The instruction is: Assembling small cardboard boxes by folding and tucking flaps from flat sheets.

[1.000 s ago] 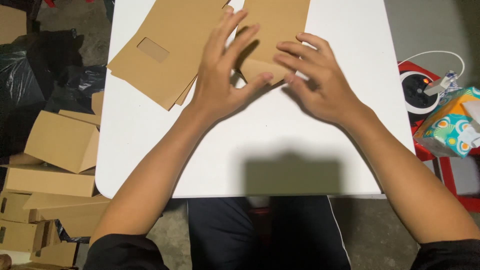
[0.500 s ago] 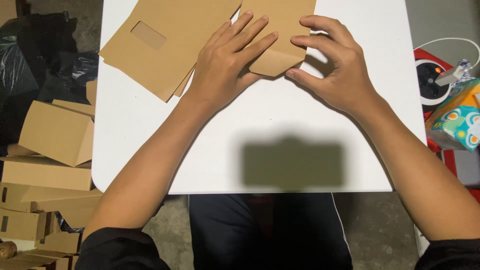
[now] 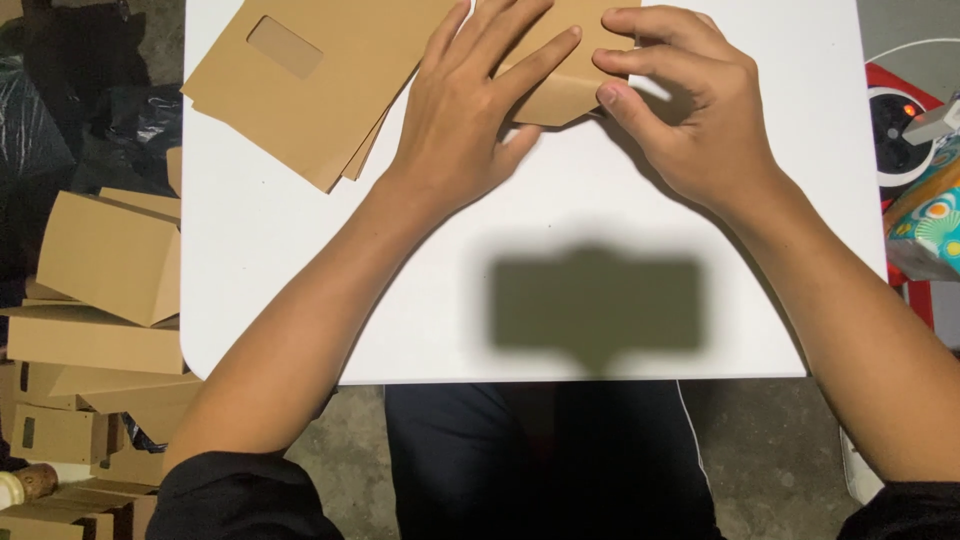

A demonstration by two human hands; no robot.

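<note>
Pressing left hand (image 3: pixel 465 130) flat on brown envelope (image 3: pixel 560 85) | right hand (image 3: pixel 690 110) pinching its flap

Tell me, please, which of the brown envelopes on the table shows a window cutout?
The top envelope of the stack left of both hands; the envelope under the left hand and right hand shows none.

White table (image 3: pixel 300 290) bearing a fanned stack of brown window envelopes (image 3: pixel 310 90) left of the hands, and one brown envelope (image 3: pixel 560 90) beneath them
</note>
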